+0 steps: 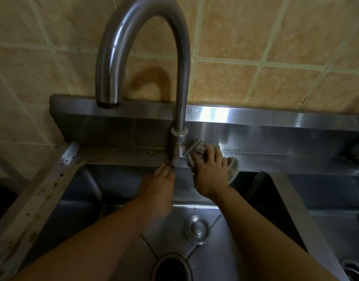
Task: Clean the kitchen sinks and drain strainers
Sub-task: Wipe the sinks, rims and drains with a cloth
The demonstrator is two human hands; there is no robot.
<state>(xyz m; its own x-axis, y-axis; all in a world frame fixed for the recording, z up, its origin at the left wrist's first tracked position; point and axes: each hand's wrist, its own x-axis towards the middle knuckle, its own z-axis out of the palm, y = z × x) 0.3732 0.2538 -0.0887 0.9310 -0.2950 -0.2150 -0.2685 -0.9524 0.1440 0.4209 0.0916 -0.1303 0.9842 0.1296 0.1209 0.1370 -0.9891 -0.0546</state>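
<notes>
Right hand [210,169] presses a grey cloth [232,169] against the sink deck at the tap base [179,157], fingers spread and curled over the cloth, likely to scrub around the fitting. Left hand [161,180] lies at 9 o'clock of the base, fingers nearly straight, tips touching it, holding nothing; probably steadying the tap. Left sink basin [215,250] lies at 6 o'clock of both hands. Its open drain [171,268] sits below the wrists. Round stopper [197,229] rests just beside the drain, at 1 o'clock.
</notes>
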